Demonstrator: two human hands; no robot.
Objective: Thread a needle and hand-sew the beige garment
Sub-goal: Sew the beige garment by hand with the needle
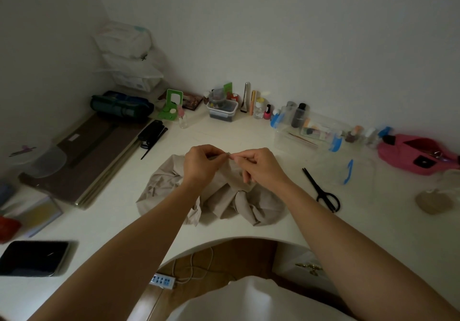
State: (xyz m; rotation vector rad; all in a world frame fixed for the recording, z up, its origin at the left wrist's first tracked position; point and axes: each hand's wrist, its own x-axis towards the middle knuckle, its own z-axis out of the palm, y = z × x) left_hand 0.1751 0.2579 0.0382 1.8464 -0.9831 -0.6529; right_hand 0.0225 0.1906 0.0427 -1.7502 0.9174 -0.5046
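The beige garment [224, 201] lies crumpled on the white desk [323, 223], in the middle. Above its far edge my left hand [201, 164] and my right hand [258, 165] meet fingertip to fingertip. Each pinches something very small between thumb and forefinger at the point where they meet. Needle and thread are too thin to make out in this dim light. The other fingers of both hands are curled in.
Black scissors [322, 191] lie right of the garment, a blue-handled clear lid [348, 171] beyond them. A clear box [308, 131], bottles and a pink pouch [413, 155] line the back wall. Left are flat boards [82, 161], a stapler [151, 132] and a dark phone [34, 258].
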